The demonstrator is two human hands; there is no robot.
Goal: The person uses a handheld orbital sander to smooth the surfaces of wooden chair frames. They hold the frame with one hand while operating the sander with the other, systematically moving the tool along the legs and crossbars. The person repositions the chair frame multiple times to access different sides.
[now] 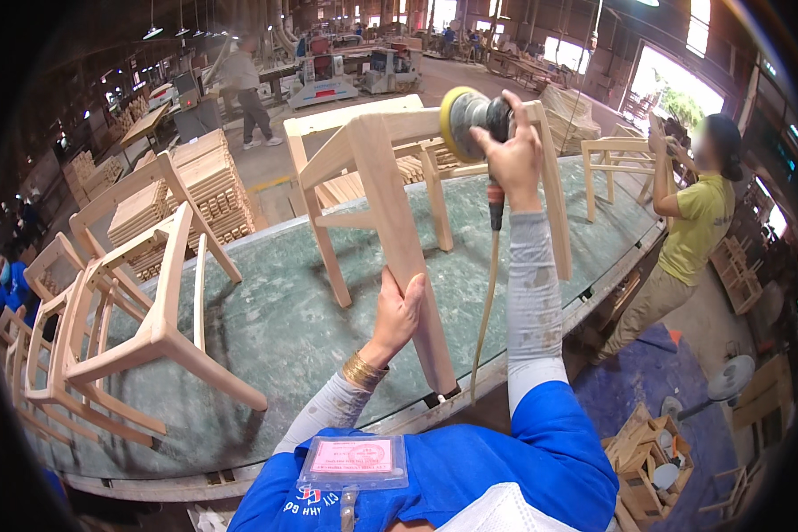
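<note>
A bare wooden chair frame (390,182) stands on the green tabletop in front of me. My left hand (397,310) is wrapped round its near leg, about halfway down. In my right hand (513,151) is an orbital sander (472,120) with a yellow-edged pad, tilted so the pad faces left. The pad is beside the chair's top rail; whether it touches the wood I cannot tell. A hose (483,328) hangs from the sander toward the table's near edge.
More wooden chair frames (164,324) crowd the table (319,363) on the left. Another frame (616,164) stands at the right, beside a person in a yellow shirt (696,208). Stacked wooden parts (204,177) lie beyond the table. A fan (727,377) stands at the lower right.
</note>
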